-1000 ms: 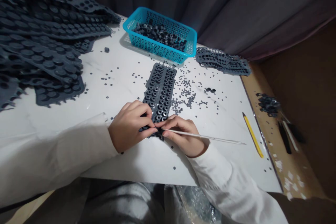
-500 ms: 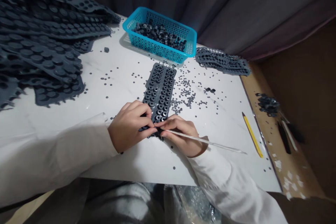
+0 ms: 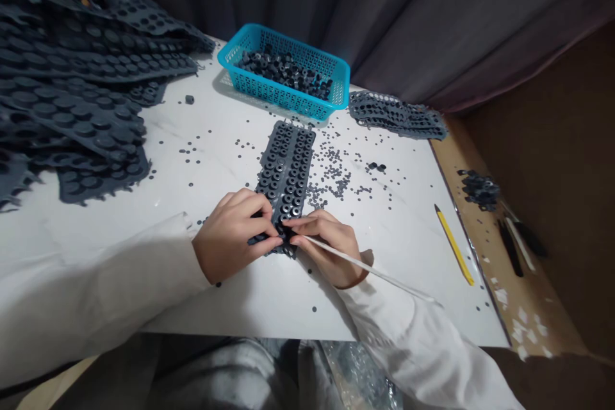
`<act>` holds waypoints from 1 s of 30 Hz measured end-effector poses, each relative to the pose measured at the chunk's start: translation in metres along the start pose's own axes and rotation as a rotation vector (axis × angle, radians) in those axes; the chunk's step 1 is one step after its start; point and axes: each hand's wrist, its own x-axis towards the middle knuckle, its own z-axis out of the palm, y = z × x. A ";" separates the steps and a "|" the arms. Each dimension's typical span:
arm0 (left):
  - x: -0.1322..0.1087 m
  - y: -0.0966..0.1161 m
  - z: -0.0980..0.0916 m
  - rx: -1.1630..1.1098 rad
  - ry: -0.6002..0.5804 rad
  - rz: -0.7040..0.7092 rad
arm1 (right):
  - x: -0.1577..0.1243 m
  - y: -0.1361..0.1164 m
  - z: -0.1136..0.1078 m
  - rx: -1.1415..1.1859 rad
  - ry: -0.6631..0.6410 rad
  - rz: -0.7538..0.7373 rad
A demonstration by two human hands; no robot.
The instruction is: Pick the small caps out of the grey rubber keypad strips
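Note:
A dark grey rubber sheet (image 3: 287,166) with rows of moulded ring-shaped parts lies lengthwise on the white table. My left hand (image 3: 235,234) is closed at its near left edge, fingertips gripping and pressing the rubber. In my right hand (image 3: 331,246) is a thin pale stick-like tool (image 3: 369,269), pinched between thumb and fingers and slanting back over the wrist. Its working tip meets the near end of the sheet, close to my left fingertips, where the fingers partly hide it. Whether a loose rubber part sits between the fingertips, I cannot tell.
Beyond the sheet stands a blue basket (image 3: 283,93) of small dark rubber parts. Punched rubber sheets (image 3: 91,96) are heaped at left; another folded sheet (image 3: 398,116) lies at back right. Tiny dark discs (image 3: 336,179) are scattered around. A yellow cutter-like tool (image 3: 454,245) lies at right.
The view has shifted slightly, so the table things sit a little further left. My right hand's index finger reaches slightly further up the sheet; both hands stay at its near end.

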 end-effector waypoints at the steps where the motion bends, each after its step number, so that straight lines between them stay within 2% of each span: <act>1: 0.000 0.000 0.000 -0.003 0.003 0.003 | 0.000 -0.001 0.000 0.013 0.035 0.029; 6: 0.000 0.001 -0.002 -0.023 0.004 0.011 | 0.003 -0.004 -0.001 0.160 0.273 0.245; 12: -0.001 -0.003 -0.008 -0.061 -0.027 0.094 | 0.010 0.003 -0.008 0.170 0.453 0.302; 16: -0.001 -0.005 -0.010 -0.064 -0.102 0.135 | 0.012 0.004 -0.010 0.245 0.486 0.466; 19: 0.000 -0.006 -0.010 -0.042 -0.148 0.104 | 0.013 0.003 -0.010 0.287 0.505 0.471; 25: 0.003 -0.010 -0.010 0.036 -0.097 -0.100 | 0.014 0.001 -0.011 0.355 0.502 0.490; 30: 0.004 -0.014 -0.012 0.058 -0.125 -0.148 | 0.013 0.001 -0.010 0.379 0.478 0.511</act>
